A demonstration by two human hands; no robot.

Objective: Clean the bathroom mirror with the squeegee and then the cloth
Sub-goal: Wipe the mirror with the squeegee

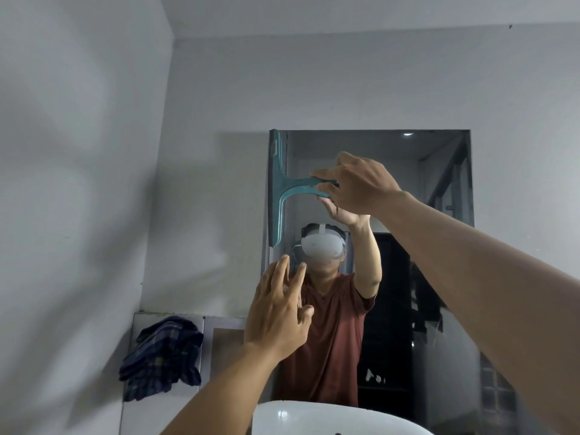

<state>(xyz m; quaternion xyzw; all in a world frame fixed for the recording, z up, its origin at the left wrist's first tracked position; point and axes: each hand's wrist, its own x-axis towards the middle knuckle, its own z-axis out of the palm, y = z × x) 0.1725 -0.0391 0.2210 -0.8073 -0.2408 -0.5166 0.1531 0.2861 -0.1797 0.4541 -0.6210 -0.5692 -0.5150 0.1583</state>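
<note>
1. Squeegee (279,186): teal, T-shaped, in the middle of the frame, its long blade standing upright along the left edge of the mirror (392,171), near the top left corner of the glass, and its handle running out to the right.
2. Right hand (354,186): its grip is closed around the end of the squeegee handle, fingers above and thumb side below; the arm comes up from the lower right of the frame.
3. Left hand (277,312): its grip is released and holds nothing, the fingers spread and pointing up near the mirror's lower left part, below the blade; whether the fingertips touch the glass cannot be told.
4. The mirror shows the person's reflection in a dark red shirt with a white headset, one arm raised to the squeegee handle.
5. Cloth (161,359): dark blue and checked, hanging in a crumpled heap in the lower left of the frame, well apart from both hands, to the left of the mirror.
6. Sink (314,419): its white rim shows at the bottom centre, below the mirror.
</note>
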